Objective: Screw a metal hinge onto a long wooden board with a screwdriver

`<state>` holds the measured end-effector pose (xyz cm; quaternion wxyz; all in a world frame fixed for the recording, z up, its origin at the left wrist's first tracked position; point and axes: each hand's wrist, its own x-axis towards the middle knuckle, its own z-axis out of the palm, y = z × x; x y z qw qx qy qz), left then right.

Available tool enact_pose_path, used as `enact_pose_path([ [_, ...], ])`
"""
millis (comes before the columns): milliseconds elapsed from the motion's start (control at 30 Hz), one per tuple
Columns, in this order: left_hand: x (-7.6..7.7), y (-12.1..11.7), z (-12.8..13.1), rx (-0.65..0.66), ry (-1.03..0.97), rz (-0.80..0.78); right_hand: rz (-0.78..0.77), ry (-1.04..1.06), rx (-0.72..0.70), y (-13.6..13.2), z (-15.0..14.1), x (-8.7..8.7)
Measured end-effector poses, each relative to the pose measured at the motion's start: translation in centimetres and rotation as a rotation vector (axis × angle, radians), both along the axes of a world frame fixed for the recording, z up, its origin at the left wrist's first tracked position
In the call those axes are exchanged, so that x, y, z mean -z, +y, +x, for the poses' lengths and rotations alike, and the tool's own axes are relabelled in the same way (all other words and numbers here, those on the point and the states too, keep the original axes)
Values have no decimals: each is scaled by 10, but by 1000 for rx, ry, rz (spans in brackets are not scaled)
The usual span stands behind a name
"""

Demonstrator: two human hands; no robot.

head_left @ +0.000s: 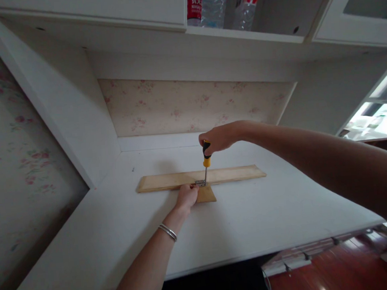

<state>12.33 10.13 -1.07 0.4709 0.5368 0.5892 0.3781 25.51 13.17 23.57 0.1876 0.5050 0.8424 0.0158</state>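
Note:
My right hand (218,138) is closed around the black and yellow handle of a screwdriver (207,161), which stands nearly upright. Its tip meets a metal hinge (200,183) where two pieces of wood come together. One is a long, narrow wooden board (169,180) lying across the white desktop; the other is a short wooden board (207,195) on its near side. With fingers closed, my left hand (187,196) grips the short board's left side, fingertips beside the hinge. That hand covers part of the short board, and the screw under the tip cannot be made out.
The white desktop (239,221) lies under a cabinet whose shelf (245,34) holds several plastic bottles (214,5). A side panel (58,88) rises at left, and a floral back wall (183,103) stands behind. At lower right is the red floor (314,274).

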Motion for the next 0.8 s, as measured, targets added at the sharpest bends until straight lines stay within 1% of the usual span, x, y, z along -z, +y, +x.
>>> enact_pose_path([
  [33,-1,0,0,-2,5,-4,-19,19,1,-1,0,0],
  [100,-3,-1,0,-8,22,-14,-1,10,65,-1,0,0],
  [167,-5,-2,0,-9,33,-23,101,-34,150,0,0,3],
  [200,-6,-2,1,-6,37,-28,146,-56,158,1,0,4],
  [267,-7,-3,1,0,39,-37,166,-43,77,2,0,5],
  [333,-7,-3,1,5,40,-41,98,32,-54,1,1,4],
  [367,-7,-3,1,5,42,-41,81,65,-94,1,1,4],
  [400,-7,-3,1,3,45,-38,79,81,-97,0,1,3],
  [433,-6,-2,1,2,50,-36,82,73,-66,0,0,3],
  [533,-7,-2,1,6,64,-33,157,-15,100,1,-1,3],
  [600,-7,-3,0,14,66,-34,173,-34,110,2,0,4],
  [633,-8,-3,0,16,65,-34,151,-18,77,3,1,4],
  [700,-8,-3,0,18,62,-38,43,35,-5,3,3,3],
  [767,-8,-3,0,14,61,-46,-45,69,-10,1,3,2],
  [800,-8,-3,0,13,60,-50,-43,60,16,0,2,2],
])
